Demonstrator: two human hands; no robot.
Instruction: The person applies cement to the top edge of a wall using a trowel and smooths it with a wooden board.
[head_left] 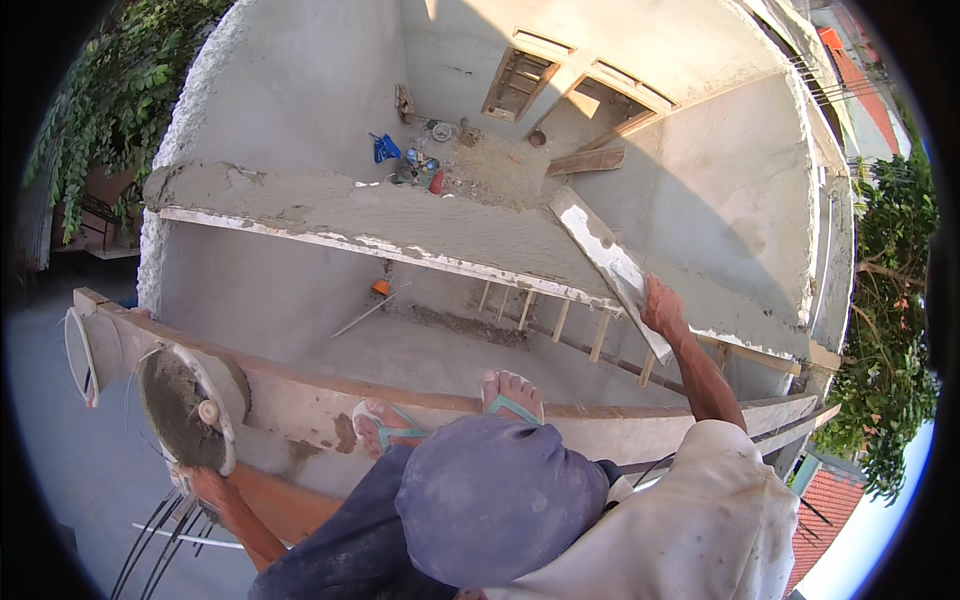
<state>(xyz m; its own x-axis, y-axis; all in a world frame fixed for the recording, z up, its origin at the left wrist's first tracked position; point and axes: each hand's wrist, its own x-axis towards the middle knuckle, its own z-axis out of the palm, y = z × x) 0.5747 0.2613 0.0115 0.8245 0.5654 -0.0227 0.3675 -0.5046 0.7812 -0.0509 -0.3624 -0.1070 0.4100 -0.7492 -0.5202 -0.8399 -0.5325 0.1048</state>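
Observation:
My right hand is closed around the edge of a long wooden straightedge board, caked with pale mortar. The board slants across the top of a wall coated in wet grey mortar, its far end reaching over the wall's inner side. At the left, my left hand is closed on the lower rim of a bucket holding grey mortar. A round, light-coloured knob sticks out of that mortar; the rest of the tool is sunk in it.
My feet in flip-flops rest on a narrow plank. A second pale bucket stands at its left end. Below lie rooms with a drop, wooden window frames, an orange container and a blue item. Rebar rods jut up lower left.

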